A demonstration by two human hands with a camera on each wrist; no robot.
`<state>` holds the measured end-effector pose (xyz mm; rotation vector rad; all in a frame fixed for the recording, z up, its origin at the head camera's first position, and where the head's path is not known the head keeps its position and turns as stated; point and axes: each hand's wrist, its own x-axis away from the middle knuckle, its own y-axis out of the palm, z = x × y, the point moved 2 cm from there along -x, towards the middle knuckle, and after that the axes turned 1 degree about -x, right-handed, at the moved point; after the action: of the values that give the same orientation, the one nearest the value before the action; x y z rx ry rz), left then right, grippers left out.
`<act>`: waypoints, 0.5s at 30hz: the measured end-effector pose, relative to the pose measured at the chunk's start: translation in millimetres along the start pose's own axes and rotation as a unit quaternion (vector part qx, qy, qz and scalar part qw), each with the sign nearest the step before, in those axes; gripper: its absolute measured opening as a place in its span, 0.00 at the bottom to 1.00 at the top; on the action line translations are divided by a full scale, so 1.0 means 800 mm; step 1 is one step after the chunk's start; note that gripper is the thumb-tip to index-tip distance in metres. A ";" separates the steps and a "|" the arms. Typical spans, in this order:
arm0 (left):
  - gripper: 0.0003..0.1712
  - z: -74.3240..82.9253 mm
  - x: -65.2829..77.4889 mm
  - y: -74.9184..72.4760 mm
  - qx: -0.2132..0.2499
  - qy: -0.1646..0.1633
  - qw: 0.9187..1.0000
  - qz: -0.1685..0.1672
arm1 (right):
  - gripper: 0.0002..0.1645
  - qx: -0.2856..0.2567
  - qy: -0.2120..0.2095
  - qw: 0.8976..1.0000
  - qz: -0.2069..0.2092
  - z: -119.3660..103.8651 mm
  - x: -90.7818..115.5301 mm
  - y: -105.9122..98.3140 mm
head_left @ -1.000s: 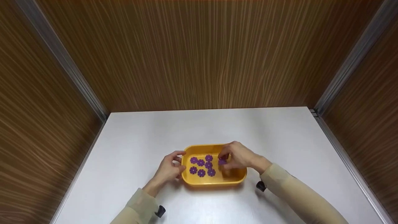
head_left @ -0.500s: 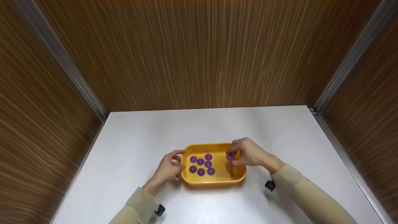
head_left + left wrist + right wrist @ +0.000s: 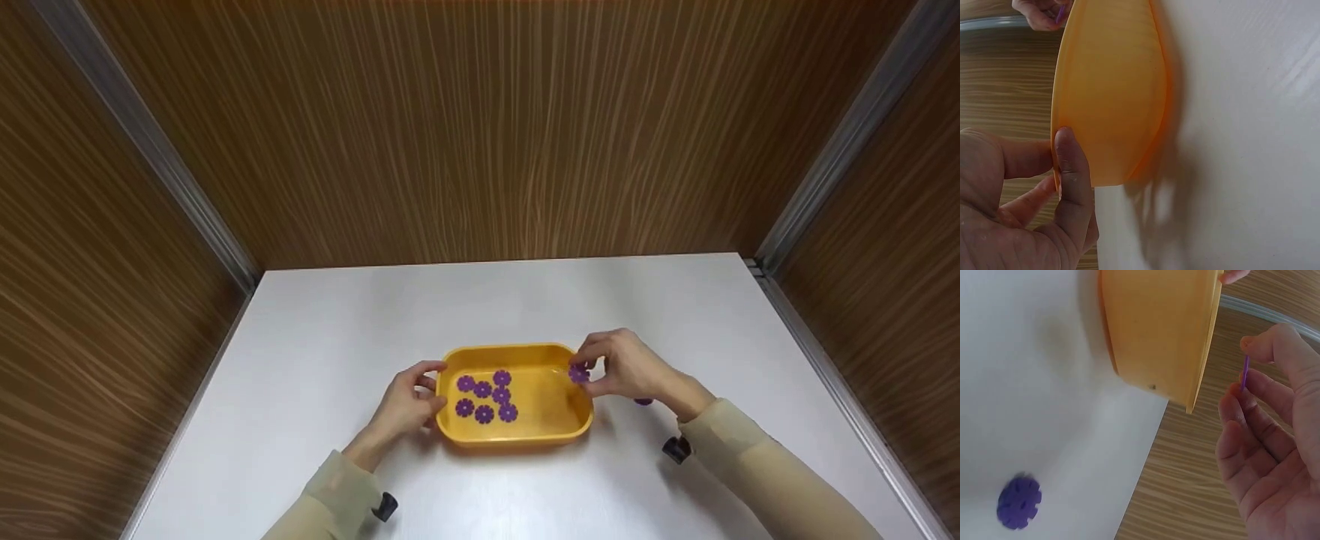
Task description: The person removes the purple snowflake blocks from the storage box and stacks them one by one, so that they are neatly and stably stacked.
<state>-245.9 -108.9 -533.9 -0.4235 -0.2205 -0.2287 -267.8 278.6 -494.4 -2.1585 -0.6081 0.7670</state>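
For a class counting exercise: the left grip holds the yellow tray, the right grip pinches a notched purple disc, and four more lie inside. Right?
Not four: the head view shows seven notched purple discs inside the yellow tray. The left grip does hold the tray, and the right grip does pinch another disc.

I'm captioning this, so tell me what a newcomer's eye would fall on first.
The yellow tray on the white table probably draws the eye first, with seven purple discs toward its left side. Next comes the right hand, pinching another disc by the tray's right end, while the left hand grips the opposite end. A lone disc lies on the table right of the tray.
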 end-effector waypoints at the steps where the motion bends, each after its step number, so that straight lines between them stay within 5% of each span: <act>1: 0.33 0.000 0.000 0.000 0.000 -0.002 1.000 0.000 | 0.14 0.001 -0.004 1.000 0.004 0.002 0.002 -0.001; 15: 0.34 -0.002 0.003 0.000 0.006 0.008 1.000 -0.004 | 0.18 0.007 0.018 0.999 0.039 0.031 0.047 -0.023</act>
<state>-243.7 -110.1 -534.4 -0.4095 -0.2086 -0.2389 -261.3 325.5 -505.7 -2.1886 -0.4998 0.7699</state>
